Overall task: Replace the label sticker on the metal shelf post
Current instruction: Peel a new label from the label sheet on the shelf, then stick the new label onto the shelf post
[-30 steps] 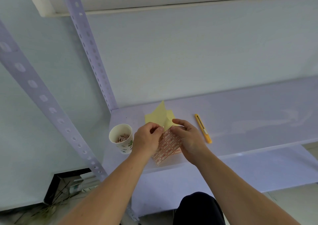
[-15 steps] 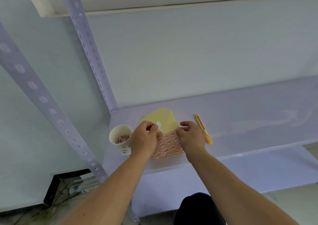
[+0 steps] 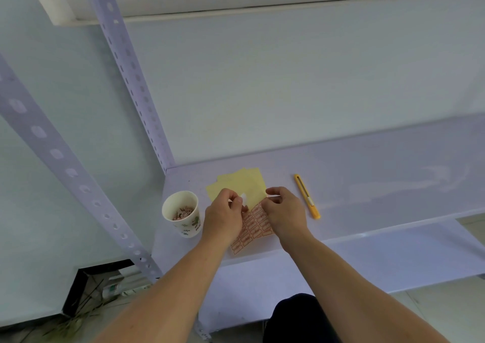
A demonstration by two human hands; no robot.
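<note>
Both hands worked over a smooth, pale metal shelf [image 3: 367, 174]. The left hand [image 3: 223, 218] pinched a tiny white sticker [image 3: 243, 198] between thumb and fingertip. The right hand [image 3: 284, 212] was curled, its fingertips gripping the top edge of the sticker sheet [image 3: 253, 227]. That sheet was flat paper covered in rows of small red-edged labels; the print on them was too small to read. Behind it lay plain yellow backing papers [image 3: 241, 182], thin and square-cornered. A round paper cup [image 3: 182, 212] with little green leaf pictures stood just left of the hands, with peeled scraps [image 3: 183, 212] inside. A long, thin yellow plastic knife [image 3: 307, 195] lay to the right. Two flat metal shelf posts, the near one [image 3: 52, 151] and the far one [image 3: 131, 80], had rows of punched holes.

Half a second before, the hands were in almost the same place; the sticker had lifted only a tiny bit further from the sheet.
</note>
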